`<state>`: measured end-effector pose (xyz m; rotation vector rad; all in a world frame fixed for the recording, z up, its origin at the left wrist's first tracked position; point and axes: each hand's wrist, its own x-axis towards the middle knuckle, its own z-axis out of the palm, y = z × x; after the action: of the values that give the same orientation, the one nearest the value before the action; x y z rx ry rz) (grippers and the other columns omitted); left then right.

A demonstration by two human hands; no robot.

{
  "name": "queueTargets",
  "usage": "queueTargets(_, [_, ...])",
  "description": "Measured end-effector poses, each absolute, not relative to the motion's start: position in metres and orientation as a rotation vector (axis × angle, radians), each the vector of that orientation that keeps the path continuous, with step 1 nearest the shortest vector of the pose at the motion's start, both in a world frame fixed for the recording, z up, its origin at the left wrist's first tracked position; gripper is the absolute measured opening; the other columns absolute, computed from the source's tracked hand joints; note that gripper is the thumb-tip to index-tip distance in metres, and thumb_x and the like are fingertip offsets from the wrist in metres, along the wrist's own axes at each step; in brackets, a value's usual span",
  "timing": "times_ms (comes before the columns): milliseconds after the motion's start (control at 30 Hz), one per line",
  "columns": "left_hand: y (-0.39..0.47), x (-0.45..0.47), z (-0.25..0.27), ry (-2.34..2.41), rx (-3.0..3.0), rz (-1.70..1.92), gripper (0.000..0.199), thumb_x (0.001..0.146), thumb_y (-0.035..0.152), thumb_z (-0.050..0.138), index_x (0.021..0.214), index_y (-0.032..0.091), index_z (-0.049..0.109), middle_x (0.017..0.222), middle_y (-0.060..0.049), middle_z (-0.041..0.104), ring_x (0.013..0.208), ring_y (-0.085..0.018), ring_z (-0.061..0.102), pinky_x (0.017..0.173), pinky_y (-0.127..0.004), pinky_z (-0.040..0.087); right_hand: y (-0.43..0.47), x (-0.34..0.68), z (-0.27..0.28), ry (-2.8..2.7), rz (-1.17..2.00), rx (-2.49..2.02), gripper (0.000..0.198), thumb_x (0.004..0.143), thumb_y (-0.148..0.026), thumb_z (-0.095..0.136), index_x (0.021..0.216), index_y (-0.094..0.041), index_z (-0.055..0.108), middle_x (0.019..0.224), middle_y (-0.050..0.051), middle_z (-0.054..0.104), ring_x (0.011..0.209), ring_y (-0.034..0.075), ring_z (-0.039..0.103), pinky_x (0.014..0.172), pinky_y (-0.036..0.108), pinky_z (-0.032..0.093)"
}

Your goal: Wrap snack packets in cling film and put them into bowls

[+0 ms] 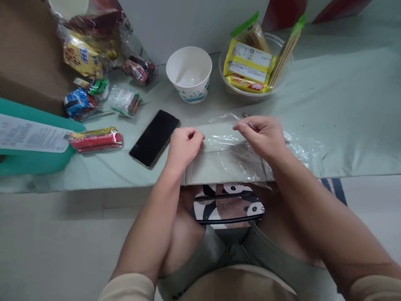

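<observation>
Clear plastic sheet (pixel 222 161) on the table edge, between and under the hands. Right hand (pixel 266 136): thumb and fingers pinching it. Left hand (pixel 185 146): curled at its left side, just beside the phone (pixel 154 139); can't tell if it's gripping. Paper cup (pixel 189 75) upright beyond, snack-filled clear bowl (pixel 224 79) right of it.

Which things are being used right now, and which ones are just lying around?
Seem to be in use:
left hand
right hand
clear plastic between them

Probably just lying around:
phone
paper cup
clear bowl of snack packets
red packet
</observation>
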<state>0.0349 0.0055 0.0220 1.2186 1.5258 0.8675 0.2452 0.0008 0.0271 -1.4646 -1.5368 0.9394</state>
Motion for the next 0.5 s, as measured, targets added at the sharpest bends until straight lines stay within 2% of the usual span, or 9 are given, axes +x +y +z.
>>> queueTargets(100, [0.003, 0.038, 0.025, 1.312, 1.075, 0.862, 0.013, 0.077, 0.026, 0.067, 0.08, 0.016, 0.074, 0.07, -0.003, 0.072, 0.06, -0.012, 0.065, 0.054, -0.022, 0.049, 0.0, 0.245, 0.027, -1.573, 0.922, -1.445, 0.028, 0.084, -0.036, 0.065, 0.062, -0.018, 0.064, 0.055, -0.003, 0.04, 0.056, 0.009, 0.035, 0.055, 0.027, 0.029])
queueTargets(167, [0.0, 0.041, 0.026, 1.203, 1.086, 0.735, 0.018, 0.074, 0.028, 0.074, 0.088, 0.015, 0.073, 0.072, -0.004, 0.073, 0.062, -0.013, 0.066, 0.056, -0.023, 0.051, 0.0, 0.244, 0.026, -1.597, 0.898, -1.447, 0.03, 0.085, -0.036, 0.064, 0.061, -0.019, 0.062, 0.056, -0.003, 0.041, 0.057, 0.01, 0.037, 0.055, 0.027, 0.03])
queueTargets(233, [-0.001, 0.043, 0.026, 1.207, 1.157, 0.664, 0.012, 0.073, 0.024, 0.075, 0.081, 0.015, 0.072, 0.063, -0.002, 0.068, 0.056, -0.011, 0.061, 0.053, -0.022, 0.048, 0.0, 0.244, 0.025, -1.583, 0.853, -1.481, 0.028, 0.086, -0.037, 0.064, 0.064, -0.019, 0.064, 0.056, -0.002, 0.042, 0.057, 0.01, 0.038, 0.055, 0.027, 0.031])
queueTargets(300, [0.001, 0.041, 0.026, 1.248, 1.183, 0.751, 0.008, 0.074, 0.022, 0.073, 0.071, 0.016, 0.068, 0.056, 0.001, 0.062, 0.052, -0.009, 0.056, 0.051, -0.021, 0.044, 0.003, 0.249, 0.023, -1.562, 0.772, -1.504, 0.022, 0.087, -0.039, 0.064, 0.078, -0.021, 0.071, 0.062, -0.001, 0.049, 0.06, 0.013, 0.044, 0.058, 0.028, 0.038])
queueTargets(333, [0.004, 0.039, 0.026, 1.266, 1.158, 0.85, 0.008, 0.073, 0.022, 0.072, 0.068, 0.018, 0.067, 0.056, 0.001, 0.061, 0.052, -0.009, 0.055, 0.051, -0.02, 0.044, 0.004, 0.254, 0.022, -1.563, 0.716, -1.498, 0.021, 0.087, -0.041, 0.065, 0.09, -0.022, 0.073, 0.069, 0.001, 0.055, 0.065, 0.015, 0.05, 0.062, 0.03, 0.044])
queueTargets(400, [0.01, 0.032, 0.026, 1.285, 1.03, 1.064, 0.009, 0.071, 0.022, 0.071, 0.067, 0.02, 0.062, 0.058, 0.002, 0.059, 0.054, -0.009, 0.055, 0.053, -0.02, 0.046, 0.007, 0.265, 0.019, -1.59, 0.595, -1.465, 0.034, 0.087, -0.044, 0.066, 0.114, -0.024, 0.07, 0.094, 0.006, 0.067, 0.085, 0.021, 0.063, 0.077, 0.037, 0.053])
queueTargets(500, [0.018, 0.022, 0.028, 1.294, 0.78, 1.234, 0.015, 0.071, 0.027, 0.068, 0.069, 0.023, 0.054, 0.066, 0.002, 0.062, 0.057, -0.01, 0.059, 0.051, -0.02, 0.048, 0.008, 0.283, 0.016, -1.608, 0.516, -1.459, 0.048, 0.088, -0.046, 0.065, 0.132, -0.027, 0.06, 0.126, 0.011, 0.066, 0.114, 0.028, 0.065, 0.098, 0.048, 0.053])
